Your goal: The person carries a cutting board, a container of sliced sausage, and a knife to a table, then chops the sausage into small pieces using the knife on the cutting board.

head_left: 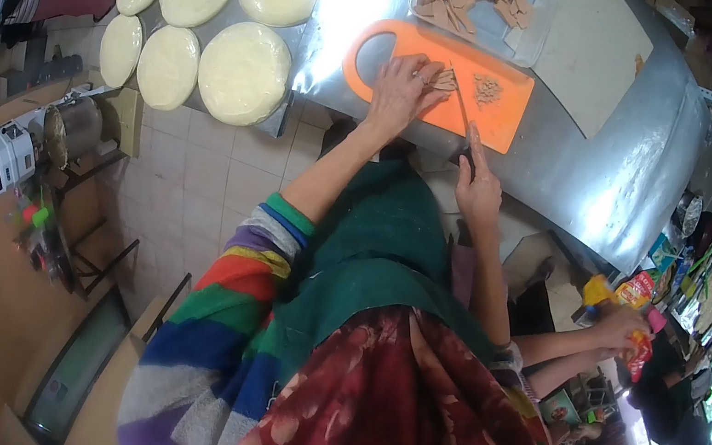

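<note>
An orange cutting board (442, 122) lies on the metal table under both hands. My left hand (403, 90), fingers bent and drawn together, holds a few pale brown strips (443, 79) down on the board. In my right hand (479, 188) is a knife (462, 102), its handle mostly covered by my fingers and my index finger stretched along it. The blade rests across the board just right of the strips. Beyond the blade sits a small pile of diced brown bits (487, 90). The exact food cannot be told.
A clear plastic container (536, 29) with several brown slices stands behind the board, beside a pale flat sheet (598, 60). Several plastic-wrapped dough-coloured discs (243, 74) lie at left on the metal table (609, 183). Another person's hand (621, 330) holds colourful packets at right.
</note>
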`<state>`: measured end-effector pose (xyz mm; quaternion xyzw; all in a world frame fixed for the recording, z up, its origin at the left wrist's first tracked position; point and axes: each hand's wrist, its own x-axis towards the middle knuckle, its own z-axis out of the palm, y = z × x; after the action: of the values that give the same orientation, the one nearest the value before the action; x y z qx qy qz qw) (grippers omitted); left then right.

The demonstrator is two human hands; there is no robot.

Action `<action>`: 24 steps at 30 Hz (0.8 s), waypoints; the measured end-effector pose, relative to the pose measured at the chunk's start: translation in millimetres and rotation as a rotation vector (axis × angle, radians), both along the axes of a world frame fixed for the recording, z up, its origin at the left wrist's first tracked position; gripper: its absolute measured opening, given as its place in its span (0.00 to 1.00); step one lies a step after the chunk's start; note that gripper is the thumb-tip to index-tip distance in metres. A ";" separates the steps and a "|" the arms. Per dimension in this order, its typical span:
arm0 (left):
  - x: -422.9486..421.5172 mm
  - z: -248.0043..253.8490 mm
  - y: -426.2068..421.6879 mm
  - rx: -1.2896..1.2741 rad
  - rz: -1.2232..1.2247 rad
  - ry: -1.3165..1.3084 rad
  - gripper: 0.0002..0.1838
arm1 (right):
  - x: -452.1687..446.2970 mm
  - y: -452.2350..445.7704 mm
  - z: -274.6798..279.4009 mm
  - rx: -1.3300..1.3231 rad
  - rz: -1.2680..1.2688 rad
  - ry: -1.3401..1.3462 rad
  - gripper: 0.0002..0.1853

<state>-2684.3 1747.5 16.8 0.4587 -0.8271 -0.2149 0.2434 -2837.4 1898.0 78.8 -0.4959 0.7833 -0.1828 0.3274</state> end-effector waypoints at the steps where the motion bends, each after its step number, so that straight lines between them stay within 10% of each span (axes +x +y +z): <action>1: -0.5 -0.5 -1.0 -0.006 0.004 0.021 0.28 | -0.2 -0.5 -0.1 -0.007 0.000 -0.001 0.33; 24: -2.3 -2.5 -1.2 -0.214 -0.031 0.043 0.18 | 0.9 2.5 3.0 -0.049 0.002 -0.030 0.31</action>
<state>-2686.7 1746.4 14.3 0.4125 -0.8470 -0.1391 0.3051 -2836.5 1900.4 81.8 -0.5019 0.7729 -0.2092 0.3269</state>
